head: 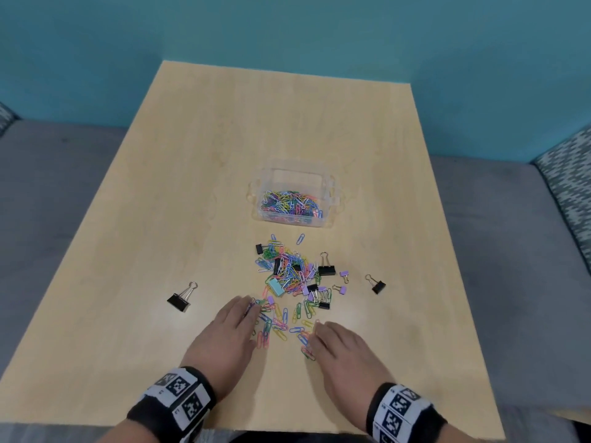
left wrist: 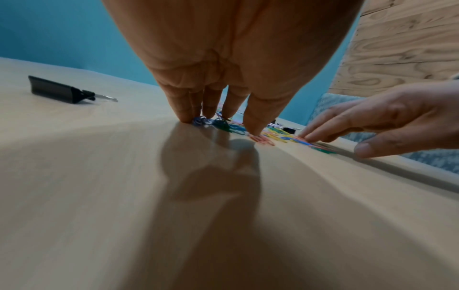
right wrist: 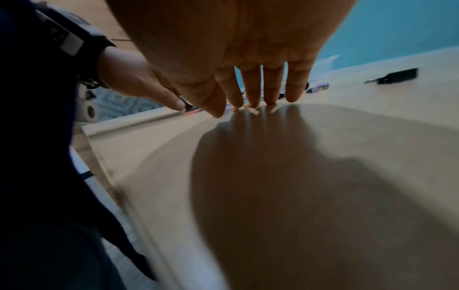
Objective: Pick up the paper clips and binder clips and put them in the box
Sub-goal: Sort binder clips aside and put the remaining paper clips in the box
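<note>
Both hands sit flat at the near end of the scattered colourful wire paper clips (head: 289,282): left hand (head: 228,334) and right hand (head: 340,350), fingers straight, gripping nothing. Probably best to rake them together, then scoop toward the clear plastic box (head: 256,199) farther up the light wooden desk (head: 128,251).

Head view bright, even | wrist views dimmer, edges warped and smeared | broad hand shadows darken the table (left wrist: 74,176) beneath.
</note>
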The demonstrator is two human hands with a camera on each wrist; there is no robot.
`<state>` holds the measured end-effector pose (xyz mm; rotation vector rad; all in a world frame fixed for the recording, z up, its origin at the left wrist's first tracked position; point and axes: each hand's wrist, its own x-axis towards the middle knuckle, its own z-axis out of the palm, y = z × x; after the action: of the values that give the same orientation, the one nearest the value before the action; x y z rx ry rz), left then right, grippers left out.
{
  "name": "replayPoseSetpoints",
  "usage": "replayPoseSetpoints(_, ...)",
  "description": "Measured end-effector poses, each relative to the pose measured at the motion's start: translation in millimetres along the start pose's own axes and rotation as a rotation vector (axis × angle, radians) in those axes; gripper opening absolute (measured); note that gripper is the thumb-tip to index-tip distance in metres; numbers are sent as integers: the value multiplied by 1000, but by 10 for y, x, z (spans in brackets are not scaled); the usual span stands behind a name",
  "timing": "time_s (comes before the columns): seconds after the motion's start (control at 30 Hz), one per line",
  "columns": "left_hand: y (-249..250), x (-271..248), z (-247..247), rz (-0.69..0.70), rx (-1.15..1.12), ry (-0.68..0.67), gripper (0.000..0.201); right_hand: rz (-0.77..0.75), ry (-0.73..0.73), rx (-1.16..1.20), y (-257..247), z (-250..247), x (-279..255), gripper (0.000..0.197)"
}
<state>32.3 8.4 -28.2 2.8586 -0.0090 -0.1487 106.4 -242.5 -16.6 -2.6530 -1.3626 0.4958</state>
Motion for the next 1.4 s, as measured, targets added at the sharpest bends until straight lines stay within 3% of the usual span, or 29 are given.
replayPoseSetpoints(0.1,42,-74,-22,-47,-84,34,52,-13,10,33,-63,-40,21,62)
replayPoseSetpoints(0.2,-15,-103,-67,-329,-254,95,51,137,6,39,-48,-90,94,63)
replayPoseSetpoints(0.27,-22,-84,-75,-400,-294,74,53,188,-1,21,-78,-95,194,58)
replayPoseSetpoints(0.43,187,99,-78,-287,-294,-51,70,143,-62,128,-262,-119,589,70)
replayPoseSetpoints(0.63,189,189,-68,-368,-342,-25,31,126,-53,168,-275,-129,791,47)
replayPoseSetpoints(0.8,199,179,-58,-391,-354,-17,37,127,-97,183,-245,-123,776,52)
replayPoseSetpoints(0.9,227,234,-52,-407,-325,-37,24,113,-71,196,-280,-99,833,30)
replayPoseSetpoints(1.0,209,256,-58,-435,-310,-52,13,91,-70,195,-270,-105,884,20)
replayPoseSetpoints(1.1,184,249,-95,-460,-337,-48,6,82,-110,181,-254,-163,899,22)
replayPoseSetpoints(1.27,136,260,-181,-544,-439,-32,4,28,-200,69,-202,-308,911,43)
replayPoseSetpoints(1.4,71,284,-223,-572,-505,-52,16,32,-223,85,-102,-311,954,41)
